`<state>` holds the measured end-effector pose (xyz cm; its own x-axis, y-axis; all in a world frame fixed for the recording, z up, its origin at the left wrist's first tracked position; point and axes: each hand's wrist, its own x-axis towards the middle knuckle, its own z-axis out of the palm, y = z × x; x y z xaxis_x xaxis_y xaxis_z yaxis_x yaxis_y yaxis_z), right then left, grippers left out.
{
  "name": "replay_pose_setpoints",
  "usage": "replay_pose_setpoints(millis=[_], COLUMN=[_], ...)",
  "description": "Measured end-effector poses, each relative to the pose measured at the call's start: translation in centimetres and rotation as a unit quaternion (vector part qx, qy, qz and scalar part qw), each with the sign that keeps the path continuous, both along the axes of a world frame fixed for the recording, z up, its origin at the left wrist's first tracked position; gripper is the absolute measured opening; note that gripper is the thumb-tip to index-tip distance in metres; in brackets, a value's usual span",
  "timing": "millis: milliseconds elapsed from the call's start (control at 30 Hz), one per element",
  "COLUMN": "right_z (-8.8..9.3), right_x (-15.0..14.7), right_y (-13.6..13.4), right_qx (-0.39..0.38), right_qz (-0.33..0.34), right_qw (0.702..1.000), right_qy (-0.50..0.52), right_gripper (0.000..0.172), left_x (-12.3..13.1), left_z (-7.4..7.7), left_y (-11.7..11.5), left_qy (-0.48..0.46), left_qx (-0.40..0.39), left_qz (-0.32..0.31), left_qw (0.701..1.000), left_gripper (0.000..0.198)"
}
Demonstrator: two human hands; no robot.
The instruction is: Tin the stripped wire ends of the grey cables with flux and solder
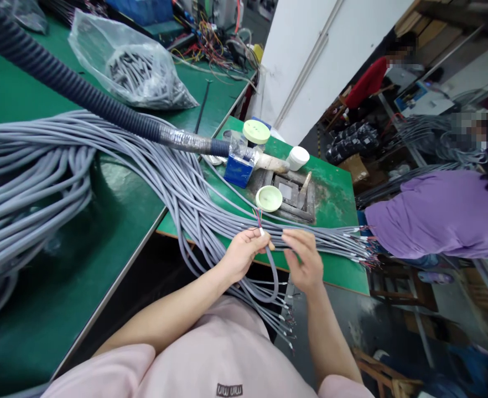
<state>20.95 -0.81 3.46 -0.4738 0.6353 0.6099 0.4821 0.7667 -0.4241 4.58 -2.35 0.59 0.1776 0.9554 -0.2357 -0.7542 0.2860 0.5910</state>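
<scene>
My left hand (pixel 244 251) is closed around the end of a grey cable (pixel 274 273), with thin coloured wires (pixel 258 216) sticking up from its stripped tip. The cable loops down below my hands. Just to the right, my right hand (pixel 304 257) has its fingers curled and pinched on the same cable. Both hands hover over a thick bundle of grey cables (pixel 177 182) that runs across the green table (pixel 339 193), their stripped ends fanning out at the right (pixel 362 249).
A black corrugated hose (pixel 73 88) crosses the bench to a metal fixture (pixel 289 193). Nearby stand a blue box (pixel 238 168), a pale green dish (pixel 269 198) and white lidded jars (pixel 297 157). A plastic bag of grey pieces (pixel 136 69) lies behind. A person in purple (pixel 435 213) bends at right.
</scene>
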Motion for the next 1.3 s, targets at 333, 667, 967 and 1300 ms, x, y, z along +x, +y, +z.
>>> replay_pose_setpoints(millis=[333, 667, 967, 1300], right_z=[-0.5, 2.4, 1.2, 0.8], right_x=[-1.5, -2.0, -2.7, -3.6], right_y=[1.3, 8.6, 10.9, 11.4], right_qx=[0.105, 0.054, 0.039, 0.052], right_qz=[0.002, -0.116, -0.114, -0.114], right_qw=[0.994, 0.992, 0.989, 0.983], right_qy=[0.042, -0.004, -0.082, -0.136], right_gripper=[0.027, 0.022, 0.023, 0.023], left_x=[-1.5, -7.6, -7.4, -7.5], left_z=[1.7, -0.2, -1.5, -1.4], left_y=[-0.2, 2.2, 2.9, 2.9], left_qy=[0.098, 0.580, 0.641, 0.665], left_qx=[0.077, 0.245, 0.243, 0.242], left_qz=[0.019, 0.342, 0.299, 0.278], left_qw=[0.992, 0.698, 0.664, 0.650], left_gripper=[0.033, 0.012, 0.013, 0.014])
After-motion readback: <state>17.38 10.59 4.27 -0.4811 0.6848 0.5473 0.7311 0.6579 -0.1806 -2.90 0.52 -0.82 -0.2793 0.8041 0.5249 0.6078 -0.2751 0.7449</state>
